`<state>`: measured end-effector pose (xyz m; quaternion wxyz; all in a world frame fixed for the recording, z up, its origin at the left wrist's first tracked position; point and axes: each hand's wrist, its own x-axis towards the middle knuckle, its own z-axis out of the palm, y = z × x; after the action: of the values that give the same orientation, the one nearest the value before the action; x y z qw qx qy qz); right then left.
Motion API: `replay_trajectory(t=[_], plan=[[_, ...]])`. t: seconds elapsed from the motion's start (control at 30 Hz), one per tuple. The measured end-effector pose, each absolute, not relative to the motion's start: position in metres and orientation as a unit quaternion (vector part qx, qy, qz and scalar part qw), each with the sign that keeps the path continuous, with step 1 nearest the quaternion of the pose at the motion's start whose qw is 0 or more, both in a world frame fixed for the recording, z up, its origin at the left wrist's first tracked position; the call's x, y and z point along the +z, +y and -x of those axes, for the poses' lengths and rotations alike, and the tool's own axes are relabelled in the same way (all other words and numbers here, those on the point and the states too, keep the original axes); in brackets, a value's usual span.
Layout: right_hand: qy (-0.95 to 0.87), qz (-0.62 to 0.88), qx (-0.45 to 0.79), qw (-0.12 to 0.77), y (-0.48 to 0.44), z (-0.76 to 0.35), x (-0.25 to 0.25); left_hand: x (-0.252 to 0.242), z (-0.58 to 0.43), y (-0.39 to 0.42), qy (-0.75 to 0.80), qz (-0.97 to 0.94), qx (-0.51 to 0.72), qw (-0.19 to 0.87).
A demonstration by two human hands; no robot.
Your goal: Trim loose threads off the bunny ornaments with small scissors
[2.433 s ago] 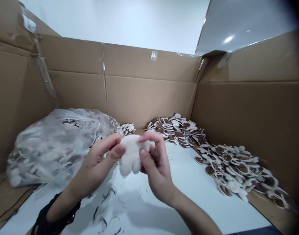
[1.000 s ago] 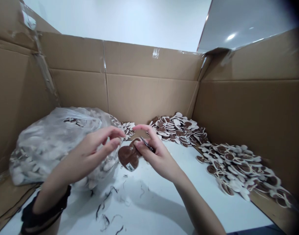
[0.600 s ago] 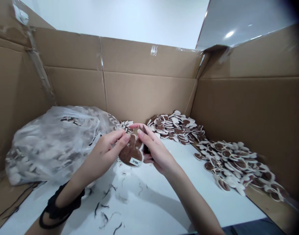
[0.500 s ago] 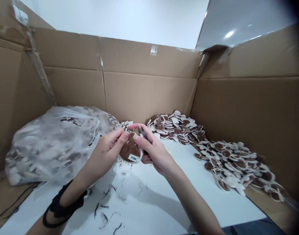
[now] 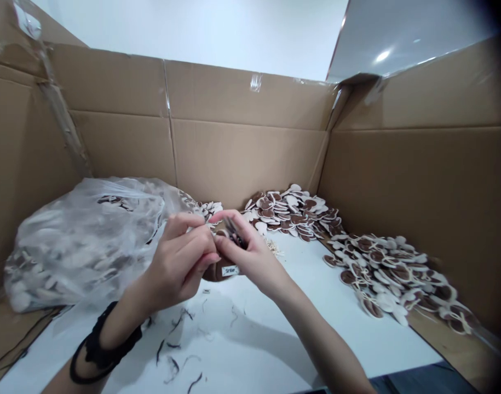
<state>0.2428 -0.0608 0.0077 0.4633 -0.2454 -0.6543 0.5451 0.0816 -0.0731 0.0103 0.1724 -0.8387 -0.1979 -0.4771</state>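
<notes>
A rounded brown plush piece [image 5: 211, 273] with a pale edge is held up over the white table between both hands. Its small white label [image 5: 230, 271] with dark lettering faces me. My left hand [image 5: 180, 257] is closed, its fingertips pinched at the upper left edge of the piece and covering much of it. My right hand [image 5: 252, 254] grips the piece from the right, thumb in front. Small dark thread snips [image 5: 232, 230] sit in that same hand, blades pointing up and left; they look blurred. Whether a thread is between the fingertips is hidden.
Cardboard walls [image 5: 250, 153] enclose the white table [image 5: 250, 345]. A clear plastic bag [image 5: 86, 246] full of similar pieces lies left. Two heaps of brown-and-white pieces, a back heap [image 5: 291, 213] and a right heap [image 5: 393, 273], stand beyond. Dark thread scraps [image 5: 172, 366] litter the front.
My left hand has turned and curled its fingers over the piece, now hiding more of it. The piece has tilted, and its label sits slightly further right. The snips stay in my right hand.
</notes>
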Motion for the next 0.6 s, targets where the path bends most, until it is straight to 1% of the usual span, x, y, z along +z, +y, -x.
replay_trajectory(t=[0.1, 0.2, 0.33, 0.4, 0.5, 0.53, 0.6], plan=[[-0.68, 0.215, 0.517, 0.473, -0.059, -0.236, 0.004, 0.008, -0.094, -0.086, -0.162, 0.847, -0.503, 0.058], [-0.66, 0.227, 0.527, 0.484, -0.05, -0.232, 0.001, 0.01, -0.097, -0.095, -0.145, 0.861, -0.486, 0.022], [-0.643, 0.266, 0.525, 0.49, -0.045, -0.236, 0.004, 0.017, -0.083, -0.087, -0.171, 0.788, -0.591, -0.012], [-0.646, 0.261, 0.511, 0.503, -0.047, -0.239, 0.006, 0.02, -0.073, -0.079, -0.224, 0.789, -0.571, 0.02], [-0.654, 0.248, 0.488, 0.522, -0.052, -0.242, 0.007, 0.025, -0.064, -0.07, -0.327, 0.815, -0.462, 0.119], [-0.657, 0.244, 0.483, 0.525, -0.053, -0.243, 0.007, 0.026, -0.063, -0.07, -0.349, 0.823, -0.43, 0.13], [-0.66, 0.238, 0.48, 0.527, -0.055, -0.243, 0.007, 0.028, -0.065, -0.07, -0.366, 0.836, -0.392, 0.114]])
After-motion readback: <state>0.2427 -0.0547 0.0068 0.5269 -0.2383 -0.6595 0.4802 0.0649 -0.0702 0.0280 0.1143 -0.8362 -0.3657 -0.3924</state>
